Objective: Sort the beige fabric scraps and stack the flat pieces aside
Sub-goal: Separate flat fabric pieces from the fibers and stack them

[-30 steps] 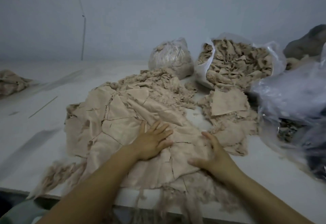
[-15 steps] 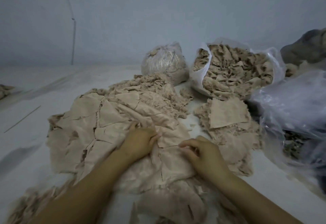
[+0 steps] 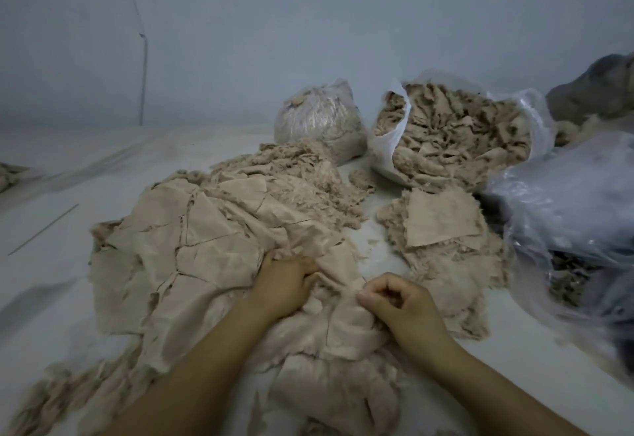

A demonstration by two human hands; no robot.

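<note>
From your head camera, your left hand [image 3: 284,284] curled, gripping the big heap of soft beige fabric scraps [image 3: 192,257] mid-table, your right hand [image 3: 399,301] pinching its fold, flat beige pieces [image 3: 442,219] stacked near the right edge of the white table [image 3: 51,284].

left hand [image 3: 286,286]: fingers curled, palm down | right hand [image 3: 399,301]: fingers curled, pinching
</note>
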